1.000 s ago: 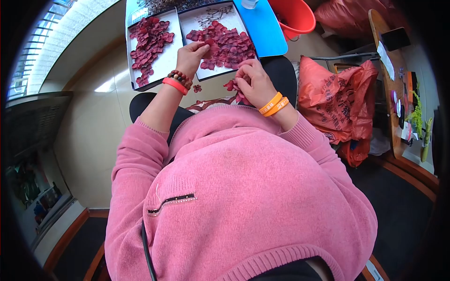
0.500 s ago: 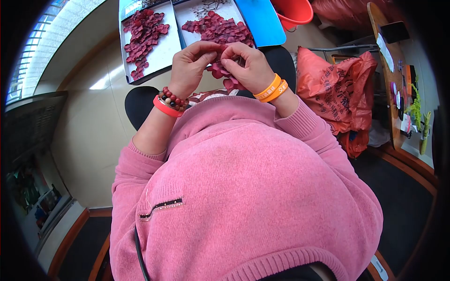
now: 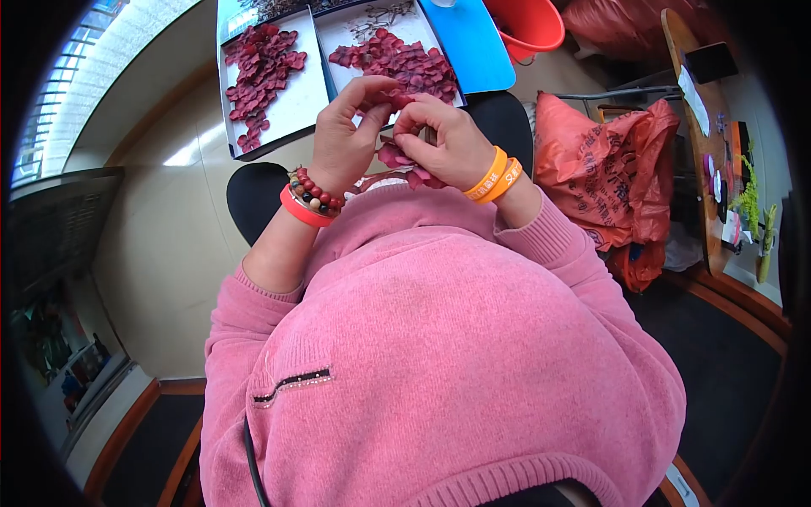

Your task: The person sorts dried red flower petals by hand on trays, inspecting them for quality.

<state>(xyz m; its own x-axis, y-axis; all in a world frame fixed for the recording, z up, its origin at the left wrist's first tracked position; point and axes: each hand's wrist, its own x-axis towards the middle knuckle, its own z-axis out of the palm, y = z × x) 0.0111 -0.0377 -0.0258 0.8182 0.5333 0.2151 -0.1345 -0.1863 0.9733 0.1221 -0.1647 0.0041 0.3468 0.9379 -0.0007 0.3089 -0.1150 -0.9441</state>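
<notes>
In the head view, the left hand [image 3: 348, 142] pinches a dark-red petal [image 3: 402, 100] beside the right hand [image 3: 439, 142], which grasps a petal bunch [image 3: 394, 155] between torso and trays [image 3: 297, 95]. Partly hidden, its long axis apparently slants rightward, toward the torso; a light, steady pinch should avoid creasing.

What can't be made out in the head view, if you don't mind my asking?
Head view:
- How many dark red petals are held: left hand and right hand cover some.
- Inside of the red bag: hidden by its plastic.
- Far end of the blue tabletop: cut off by the top edge.
- Wording on the orange wristbands: too small.
</notes>
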